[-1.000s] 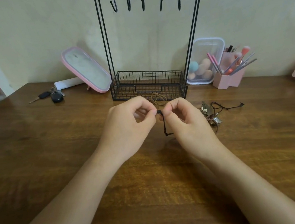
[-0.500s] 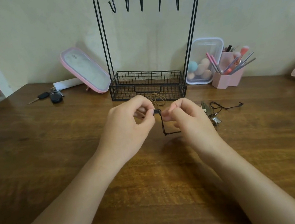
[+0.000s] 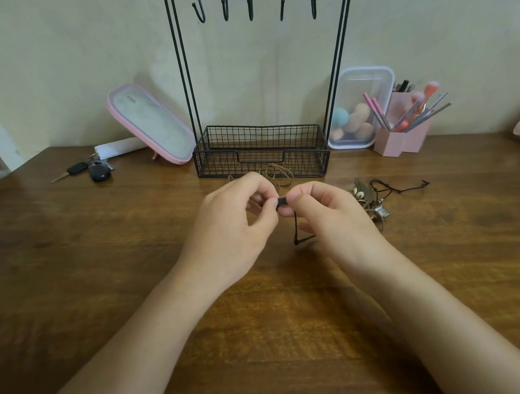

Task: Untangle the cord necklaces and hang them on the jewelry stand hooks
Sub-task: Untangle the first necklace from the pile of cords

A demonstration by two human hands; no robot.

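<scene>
Pinching a black cord (image 3: 295, 231), left hand (image 3: 233, 229) and right hand (image 3: 330, 218) are hovering over a wooden table (image 3: 98, 264); stand (image 3: 260, 151) and wall (image 3: 74, 56) are standing beyond.

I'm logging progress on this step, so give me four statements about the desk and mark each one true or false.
1. The left hand and the right hand both pinch the black cord. True.
2. A necklace hangs on one of the hooks. False: all five hooks are bare.
3. The keys lie right of the jewelry stand. False: they lie to its left, near the pink mirror.
4. A brown cord lies on the table by the front of the wire basket. True.
</scene>
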